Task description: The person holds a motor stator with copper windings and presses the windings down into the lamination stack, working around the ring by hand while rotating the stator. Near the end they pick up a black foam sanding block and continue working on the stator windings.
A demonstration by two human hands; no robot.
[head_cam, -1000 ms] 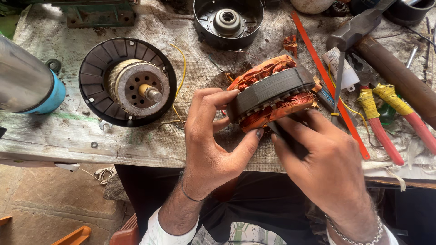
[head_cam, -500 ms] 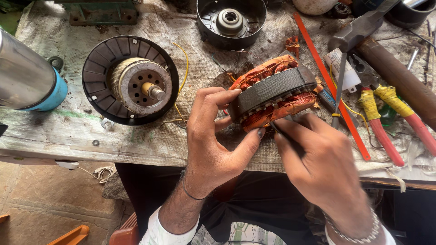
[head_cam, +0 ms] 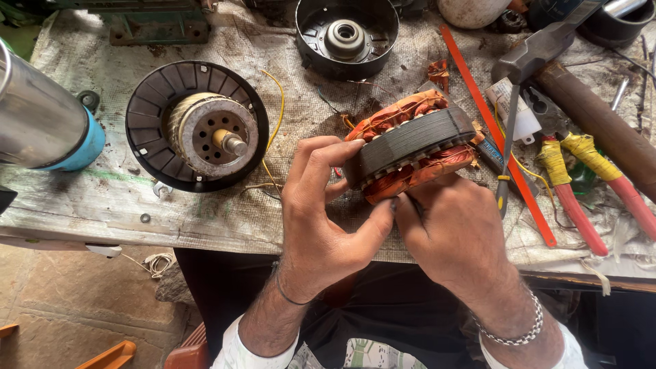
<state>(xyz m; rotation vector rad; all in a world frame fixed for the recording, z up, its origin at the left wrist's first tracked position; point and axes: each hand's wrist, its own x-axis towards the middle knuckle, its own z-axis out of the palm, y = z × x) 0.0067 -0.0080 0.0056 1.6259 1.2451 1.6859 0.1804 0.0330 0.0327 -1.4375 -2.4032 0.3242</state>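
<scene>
A motor stator (head_cam: 410, 145), a dark laminated ring wound with orange-brown copper coils, is held tilted above the near edge of the workbench. My left hand (head_cam: 321, 205) grips it from the left, fingers over the top rim and thumb underneath. My right hand (head_cam: 454, 236) presses against its lower side, pinching a thin dark tool (head_cam: 413, 203) at the windings. Most of that tool is hidden in my fingers.
A black fan housing with a rotor and shaft (head_cam: 198, 126) lies left. A round metal cover (head_cam: 346, 34) sits at the back. A hammer (head_cam: 547, 48), an orange strip (head_cam: 499, 133), a screwdriver (head_cam: 507, 147), red-handled pliers (head_cam: 574, 191) and a metal cylinder (head_cam: 41, 123) surround them.
My right hand has shifted slightly left and up against the stator's lower edge. The stator and left hand stay almost still.
</scene>
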